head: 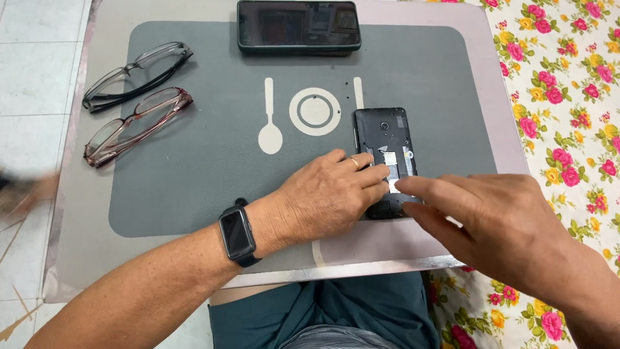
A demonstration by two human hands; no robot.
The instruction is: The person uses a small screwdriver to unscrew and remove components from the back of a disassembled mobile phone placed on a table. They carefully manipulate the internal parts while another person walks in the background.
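Observation:
A black phone with its back cover off (385,139) lies face down on the grey placemat (213,161), its inner parts showing. My left hand (326,197), with a ring and a black wrist watch, rests on the phone's lower left, fingers pressing on its body. My right hand (497,216) reaches in from the right, its index fingertip touching the phone's middle right area. Neither hand lifts the phone off the mat.
A second dark phone (298,26) lies screen up at the mat's far edge. Two pairs of glasses, one black (139,74) and one reddish-brown (135,126), lie at the left. A flowered cloth (568,97) covers the right side. The small table's front edge (361,268) is near my lap.

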